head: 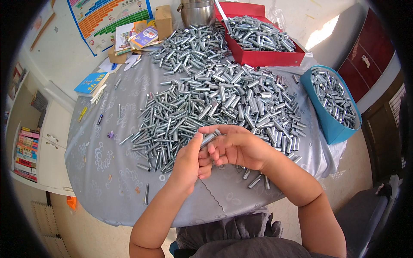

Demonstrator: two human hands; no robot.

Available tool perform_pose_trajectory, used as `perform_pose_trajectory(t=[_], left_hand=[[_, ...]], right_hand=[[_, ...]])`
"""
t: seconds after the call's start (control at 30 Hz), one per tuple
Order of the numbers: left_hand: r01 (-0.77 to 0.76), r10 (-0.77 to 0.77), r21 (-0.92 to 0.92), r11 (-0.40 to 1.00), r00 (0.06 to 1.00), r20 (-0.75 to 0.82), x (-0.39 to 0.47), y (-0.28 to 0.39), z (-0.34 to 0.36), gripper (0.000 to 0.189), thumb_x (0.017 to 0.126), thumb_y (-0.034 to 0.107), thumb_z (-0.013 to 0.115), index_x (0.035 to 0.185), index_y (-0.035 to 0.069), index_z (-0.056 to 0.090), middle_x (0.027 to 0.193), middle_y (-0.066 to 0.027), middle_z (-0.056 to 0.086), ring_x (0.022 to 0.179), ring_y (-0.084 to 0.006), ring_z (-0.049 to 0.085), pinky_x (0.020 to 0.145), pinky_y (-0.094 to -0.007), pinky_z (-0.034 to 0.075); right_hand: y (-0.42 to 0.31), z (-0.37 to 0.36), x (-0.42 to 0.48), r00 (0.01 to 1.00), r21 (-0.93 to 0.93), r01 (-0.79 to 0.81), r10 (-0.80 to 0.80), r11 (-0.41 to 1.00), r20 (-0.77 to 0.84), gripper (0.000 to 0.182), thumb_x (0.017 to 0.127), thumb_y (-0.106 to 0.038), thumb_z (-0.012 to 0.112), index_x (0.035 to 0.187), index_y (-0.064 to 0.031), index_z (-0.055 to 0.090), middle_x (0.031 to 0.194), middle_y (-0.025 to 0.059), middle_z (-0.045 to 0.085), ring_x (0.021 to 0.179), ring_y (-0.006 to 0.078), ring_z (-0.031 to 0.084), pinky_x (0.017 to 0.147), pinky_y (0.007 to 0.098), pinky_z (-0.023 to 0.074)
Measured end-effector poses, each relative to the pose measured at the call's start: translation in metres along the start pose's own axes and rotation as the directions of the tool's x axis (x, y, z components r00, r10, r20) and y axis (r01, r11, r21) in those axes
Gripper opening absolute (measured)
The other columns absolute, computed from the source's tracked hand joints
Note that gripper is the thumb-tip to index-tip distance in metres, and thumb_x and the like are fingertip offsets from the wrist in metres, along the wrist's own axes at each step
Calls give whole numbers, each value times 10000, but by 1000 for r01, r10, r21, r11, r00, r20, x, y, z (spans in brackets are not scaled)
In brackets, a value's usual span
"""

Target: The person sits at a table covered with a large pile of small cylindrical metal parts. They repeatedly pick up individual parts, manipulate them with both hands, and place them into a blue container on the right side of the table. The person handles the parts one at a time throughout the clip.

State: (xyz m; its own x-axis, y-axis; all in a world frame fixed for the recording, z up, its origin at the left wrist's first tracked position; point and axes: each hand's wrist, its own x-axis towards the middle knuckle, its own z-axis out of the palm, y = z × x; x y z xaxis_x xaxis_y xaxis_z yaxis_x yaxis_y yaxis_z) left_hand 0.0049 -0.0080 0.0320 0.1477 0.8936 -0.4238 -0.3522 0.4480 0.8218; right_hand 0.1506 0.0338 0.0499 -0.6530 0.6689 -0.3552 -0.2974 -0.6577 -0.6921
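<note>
My left hand (190,161) holds a metal sleeve anchor (209,139) between thumb and fingers, above the near edge of a large heap. My right hand (242,145) is at its upper end, fingers curled around a nut or washer there; the exact grip is partly hidden. Beneath and beyond both hands spreads the heap of loose metal sleeves (222,92) and bolts (167,124). A washer (162,177) and a single bolt (146,194) lie on the grey tablecloth left of my hands. Several sleeves (255,181) lie below my right wrist.
A red box (269,58) full of anchors stands at the back, beside a steel pot (197,14). A blue fabric bin (335,137) of metal parts is at the right. Books (92,83), a yellow cutter (82,114) and a marker (100,119) lie at the left.
</note>
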Motion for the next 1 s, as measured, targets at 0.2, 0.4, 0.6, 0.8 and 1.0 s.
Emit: perform_pose_trajectory(t=[0.2, 0.4, 0.6, 0.8, 1.0], left_hand=[[29, -31, 34, 999, 998, 48, 0, -1, -4, 450, 922, 423, 316, 719, 69, 505, 550, 8, 472, 343, -50, 250, 331, -206, 192], [19, -20, 23, 1000, 999, 43, -3, 3, -3, 415, 926, 409, 321, 864, 52, 522, 544, 22, 448, 351, -43, 248, 336, -201, 191], [-12, 11, -22, 1000, 1000, -14, -3, 3, 2, 401, 937, 370, 309, 1134, 62, 474, 565, 42, 433, 390, -27, 247, 355, -185, 200], [-28, 27, 4, 1000, 996, 86, -4, 3, -1, 406, 940, 341, 296, 1206, 72, 444, 601, 54, 438, 406, -20, 238, 365, -178, 203], [-7, 9, -41, 999, 999, 53, 2, 2, -5, 424, 936, 355, 305, 1213, 62, 438, 583, 61, 408, 402, -18, 227, 366, -182, 206]], right_hand=[[7, -20, 8, 973, 106, -60, 35, 993, 227, 415, 885, -191, 356, 1234, 33, 341, 744, 88, 571, 638, 196, 575, 668, 299, 473], [6, -19, 7, 963, 113, -57, 25, 992, 267, 403, 867, -152, 375, 1224, 33, 338, 764, 96, 572, 665, 193, 582, 686, 301, 481], [7, -13, 3, 982, -23, 43, -38, 999, 184, 411, 885, -214, 450, 1208, 25, 365, 819, 73, 571, 712, 145, 573, 713, 272, 480], [12, -33, 13, 936, 164, -56, -5, 985, 351, 303, 907, -210, 436, 1134, -12, 466, 889, 61, 584, 778, 124, 565, 717, 252, 487], [6, -9, 3, 992, 97, -15, 3, 995, 128, 292, 924, -262, 394, 1088, -30, 464, 822, 68, 584, 736, 141, 569, 687, 255, 486]])
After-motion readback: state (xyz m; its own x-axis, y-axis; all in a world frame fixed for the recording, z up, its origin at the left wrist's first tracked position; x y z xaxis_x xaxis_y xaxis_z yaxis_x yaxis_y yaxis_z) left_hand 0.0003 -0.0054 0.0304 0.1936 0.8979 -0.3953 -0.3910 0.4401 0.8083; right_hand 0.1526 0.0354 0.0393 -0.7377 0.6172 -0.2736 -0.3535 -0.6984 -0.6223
